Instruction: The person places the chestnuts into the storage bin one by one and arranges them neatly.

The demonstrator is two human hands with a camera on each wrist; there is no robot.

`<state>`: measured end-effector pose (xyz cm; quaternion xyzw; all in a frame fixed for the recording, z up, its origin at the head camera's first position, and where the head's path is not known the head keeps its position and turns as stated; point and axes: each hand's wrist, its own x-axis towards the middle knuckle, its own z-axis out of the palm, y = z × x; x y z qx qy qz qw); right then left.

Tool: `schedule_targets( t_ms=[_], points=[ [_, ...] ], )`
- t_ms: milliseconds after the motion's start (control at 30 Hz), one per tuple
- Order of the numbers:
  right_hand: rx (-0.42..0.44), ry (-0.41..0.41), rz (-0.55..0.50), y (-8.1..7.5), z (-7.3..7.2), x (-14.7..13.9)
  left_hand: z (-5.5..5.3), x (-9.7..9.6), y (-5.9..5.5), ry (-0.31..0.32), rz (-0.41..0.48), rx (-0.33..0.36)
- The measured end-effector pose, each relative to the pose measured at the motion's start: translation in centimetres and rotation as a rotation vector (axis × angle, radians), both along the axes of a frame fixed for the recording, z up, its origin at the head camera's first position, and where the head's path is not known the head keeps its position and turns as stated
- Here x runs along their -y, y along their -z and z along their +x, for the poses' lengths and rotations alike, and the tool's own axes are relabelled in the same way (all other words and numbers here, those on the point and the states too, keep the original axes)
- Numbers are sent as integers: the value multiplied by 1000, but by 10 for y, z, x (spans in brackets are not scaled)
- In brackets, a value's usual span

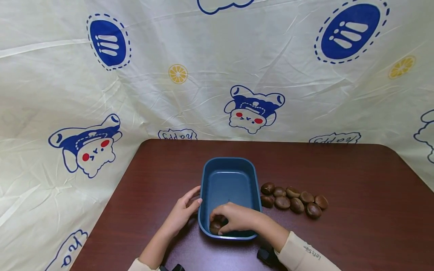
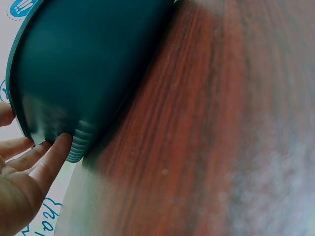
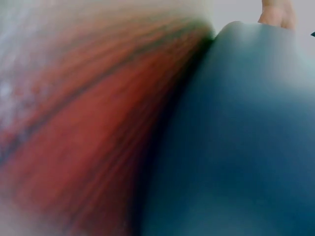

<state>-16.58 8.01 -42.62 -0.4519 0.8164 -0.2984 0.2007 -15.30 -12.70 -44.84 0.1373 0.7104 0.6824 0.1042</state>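
A blue rectangular plastic box (image 1: pixel 230 184) stands on the table. My left hand (image 1: pixel 181 212) rests against the box's left wall; in the left wrist view its nearly straight fingertips (image 2: pixel 63 142) touch the outer wall. My right hand (image 1: pixel 240 217) reaches over the right rim into the near end of the box. Its thumb and fingers curl round a brown chestnut (image 1: pixel 215 227) near the box floor, partly covered by the hand. Several glossy brown chestnuts (image 1: pixel 282 202) lie in two rough rows to the right of the box.
The dark red-brown wooden table (image 1: pixel 366 188) has rounded far corners. Behind it hangs a pale printed sheet (image 1: pixel 203 101). A black device (image 1: pixel 268 258) sits at my right wrist. In the right wrist view the box wall (image 3: pixel 236 137) fills much of the blurred picture.
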Motion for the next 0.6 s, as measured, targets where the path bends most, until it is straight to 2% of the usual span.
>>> schedule_targets(
  t_ms=[233,400,600],
  points=[
    [1,70,-76,-4,-3,-4,0,1,0,7,-12,2],
    [5,133,-186,-10,-1,-8,0,1,0,3,-17,-5],
    [-60,184,-299,-19,2,-21,1,1,-1,-1,-23,-5]
  ],
)
